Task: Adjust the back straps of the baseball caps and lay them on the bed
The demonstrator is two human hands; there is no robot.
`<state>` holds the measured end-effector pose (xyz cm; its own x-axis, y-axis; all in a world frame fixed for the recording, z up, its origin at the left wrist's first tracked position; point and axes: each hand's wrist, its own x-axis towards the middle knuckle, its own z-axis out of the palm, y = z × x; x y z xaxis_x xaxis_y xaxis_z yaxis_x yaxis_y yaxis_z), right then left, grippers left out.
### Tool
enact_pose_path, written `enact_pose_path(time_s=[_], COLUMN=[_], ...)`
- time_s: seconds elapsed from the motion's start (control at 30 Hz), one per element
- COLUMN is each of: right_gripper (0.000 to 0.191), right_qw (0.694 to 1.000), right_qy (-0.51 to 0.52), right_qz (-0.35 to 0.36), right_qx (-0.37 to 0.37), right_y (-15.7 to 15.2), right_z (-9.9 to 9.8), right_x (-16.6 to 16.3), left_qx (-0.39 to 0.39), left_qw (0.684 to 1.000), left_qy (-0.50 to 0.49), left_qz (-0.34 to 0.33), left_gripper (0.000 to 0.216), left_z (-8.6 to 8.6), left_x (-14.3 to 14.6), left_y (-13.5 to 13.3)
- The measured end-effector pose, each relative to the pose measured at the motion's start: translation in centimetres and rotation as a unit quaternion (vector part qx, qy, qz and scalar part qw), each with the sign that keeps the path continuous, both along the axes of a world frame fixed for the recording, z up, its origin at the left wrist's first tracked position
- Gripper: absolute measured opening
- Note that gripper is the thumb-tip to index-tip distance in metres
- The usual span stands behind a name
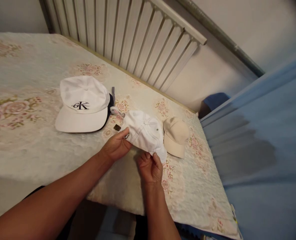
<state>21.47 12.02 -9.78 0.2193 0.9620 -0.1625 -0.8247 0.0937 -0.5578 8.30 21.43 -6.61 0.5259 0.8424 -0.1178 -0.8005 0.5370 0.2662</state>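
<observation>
Now our left hand and right hand grip the white baseball cap; should we swing it rightward, we could knock the beige baseball cap

Floral cover: wht cap w/ blk logo on L, beige cap on R

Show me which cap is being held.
The middle cap, white: the left hand and right hand grip its near edge, while neither touches the black-lettered cap or the beige cap.
</observation>
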Motion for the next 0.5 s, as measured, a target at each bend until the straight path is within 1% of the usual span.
enact_pose_path(time_s=[0.2, 0.33, 0.43, 0.5], right_gripper=[0.026, 0.027, 0.025, 0.023], right_qw=[0.999, 0.999, 0.999, 0.999], right_qy=[-0.031, -0.032, -0.036, -0.032], right_qz=[0.024, 0.034, 0.029, 0.027], right_qx=[0.027, 0.016, 0.012, 0.011], right_y=[-0.1, -0.1, -0.2, -0.2], right_z=[0.2, 0.2, 0.2, 0.2], right_x=[-0.6, -0.8, -0.8, -0.8], left_qx=[0.041, 0.07, 0.074, 0.101], left_qw=[0.998, 0.994, 0.993, 0.991], left_qy=[-0.008, -0.004, -0.013, -0.019], left_qz=[-0.05, -0.087, -0.088, -0.089], left_gripper=[0.034, 0.03, 0.027, 0.028], left_z=[-0.7, -1.4, -1.6, -1.4], left_x=[0.2, 0.4, 0.3, 0.1], left_y=[-0.8, -1.1, -1.1, -1.1])
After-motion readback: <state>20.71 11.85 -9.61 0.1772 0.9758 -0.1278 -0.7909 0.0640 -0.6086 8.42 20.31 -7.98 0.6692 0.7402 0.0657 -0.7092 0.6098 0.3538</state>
